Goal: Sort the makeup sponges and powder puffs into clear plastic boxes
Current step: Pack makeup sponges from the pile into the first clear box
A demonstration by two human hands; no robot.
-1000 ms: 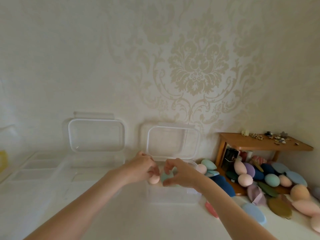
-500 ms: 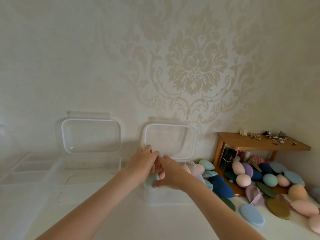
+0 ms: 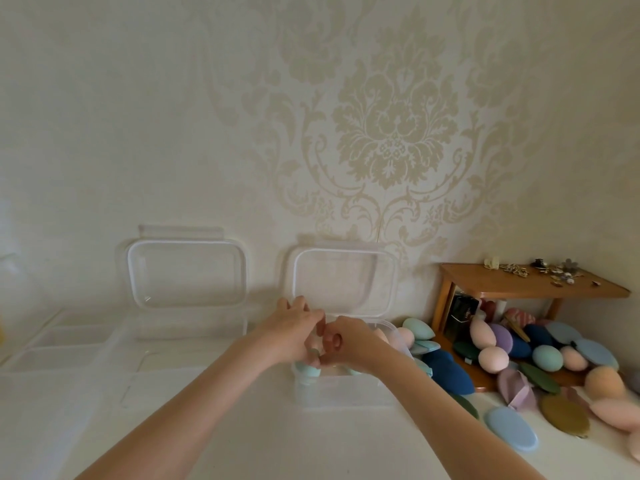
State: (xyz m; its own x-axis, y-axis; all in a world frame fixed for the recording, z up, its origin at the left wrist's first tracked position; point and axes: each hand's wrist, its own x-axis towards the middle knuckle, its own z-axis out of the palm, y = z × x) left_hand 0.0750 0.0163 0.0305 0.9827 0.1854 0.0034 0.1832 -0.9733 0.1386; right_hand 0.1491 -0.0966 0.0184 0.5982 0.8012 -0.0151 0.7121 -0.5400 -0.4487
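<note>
My left hand (image 3: 294, 332) and right hand (image 3: 351, 344) meet fingertip to fingertip over the right clear box (image 3: 346, 389). Its lid (image 3: 344, 282) stands open against the wall. A teal sponge (image 3: 307, 370) lies in the box's front left corner, just under my left fingers. My left fingers curl round something pale pink, mostly hidden. My right fingers are curled against them, and what they hold is hidden. Pink sponges (image 3: 386, 336) show in the box's far right. The left clear box (image 3: 187, 329) stands open with nothing visible inside.
A pile of sponges and puffs (image 3: 540, 358) in pink, teal, navy, purple and olive spreads at the right. It lies under and in front of a small wooden shelf (image 3: 519, 289). A blue puff (image 3: 510, 427) lies nearest. Clear trays (image 3: 52, 351) sit at the left.
The teal sponge went from my right hand down into the box's front left corner. Both hands moved closer together over the box.
</note>
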